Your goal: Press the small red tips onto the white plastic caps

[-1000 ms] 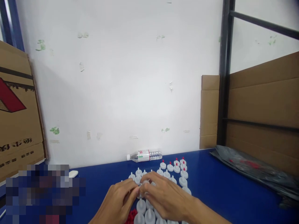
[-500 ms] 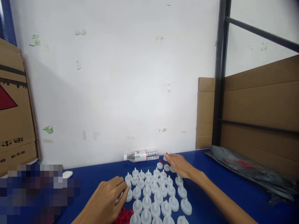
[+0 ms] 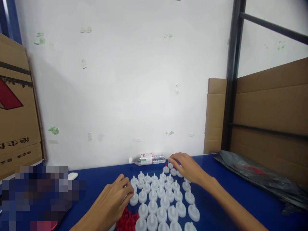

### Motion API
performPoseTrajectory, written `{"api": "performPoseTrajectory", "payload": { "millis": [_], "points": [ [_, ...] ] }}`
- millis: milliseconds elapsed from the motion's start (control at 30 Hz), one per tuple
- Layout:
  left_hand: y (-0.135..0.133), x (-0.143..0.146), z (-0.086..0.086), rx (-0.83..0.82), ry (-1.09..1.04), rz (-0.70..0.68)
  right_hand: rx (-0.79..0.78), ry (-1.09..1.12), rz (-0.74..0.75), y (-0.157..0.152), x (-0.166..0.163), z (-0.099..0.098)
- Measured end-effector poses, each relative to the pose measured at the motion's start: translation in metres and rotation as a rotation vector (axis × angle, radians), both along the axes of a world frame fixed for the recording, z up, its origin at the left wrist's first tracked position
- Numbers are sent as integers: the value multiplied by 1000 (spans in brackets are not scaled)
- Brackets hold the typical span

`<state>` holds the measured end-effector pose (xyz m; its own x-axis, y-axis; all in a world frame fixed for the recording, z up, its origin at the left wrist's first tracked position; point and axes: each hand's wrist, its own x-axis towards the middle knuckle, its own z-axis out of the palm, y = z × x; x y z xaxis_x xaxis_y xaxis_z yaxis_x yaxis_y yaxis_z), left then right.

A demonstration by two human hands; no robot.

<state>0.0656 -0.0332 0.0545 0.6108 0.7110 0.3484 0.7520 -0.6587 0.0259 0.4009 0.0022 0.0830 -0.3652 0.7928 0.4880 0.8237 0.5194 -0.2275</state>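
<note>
Several white nozzle caps (image 3: 158,200) stand in rows on the blue table (image 3: 216,199). My right hand (image 3: 186,166) reaches to the far right corner of the rows, fingers curled over a cap with a red tip (image 3: 173,171); what it grips is hidden. My left hand (image 3: 113,200) rests at the rows' left edge, fingers bent against a white cap (image 3: 133,199). A pile of small red tips (image 3: 127,221) lies just below my left hand.
A clear water bottle (image 3: 147,159) lies by the white wall. Cardboard boxes (image 3: 16,106) stand at left, cardboard panels (image 3: 269,109) and a black frame post (image 3: 232,77) at right. A dark plastic bag (image 3: 262,175) lies at the right. A small white object (image 3: 72,175) sits at left.
My hands were together over the caps; my right hand has moved out to the far right corner of the rows, and my left hand has drawn back to the left edge.
</note>
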Motion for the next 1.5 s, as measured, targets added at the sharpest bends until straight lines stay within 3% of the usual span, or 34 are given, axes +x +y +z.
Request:
{"api": "performPoseTrajectory", "payload": {
  "millis": [200,433,600,867,1067,1233,1500],
  "points": [
    [-4,-1,4,-85,-52,-52,-33,-119,308,-10,-66,-2],
    [-3,-3,3,-168,-57,-55,-115,-233,375,16,-111,-1],
    [-3,-3,-4,-167,-24,-47,-71,-186,338,16,-109,4],
    [-14,3,5,-186,2,-30,140,33,212,-23,-65,9],
    [-14,7,7,-23,-217,-39,130,44,348,-44,-53,-12],
    [-9,15,-4,121,-360,-206,129,66,424,-51,-68,-29],
    [-16,24,-10,62,-411,-271,185,56,450,-57,-73,-32]
  ]
}}
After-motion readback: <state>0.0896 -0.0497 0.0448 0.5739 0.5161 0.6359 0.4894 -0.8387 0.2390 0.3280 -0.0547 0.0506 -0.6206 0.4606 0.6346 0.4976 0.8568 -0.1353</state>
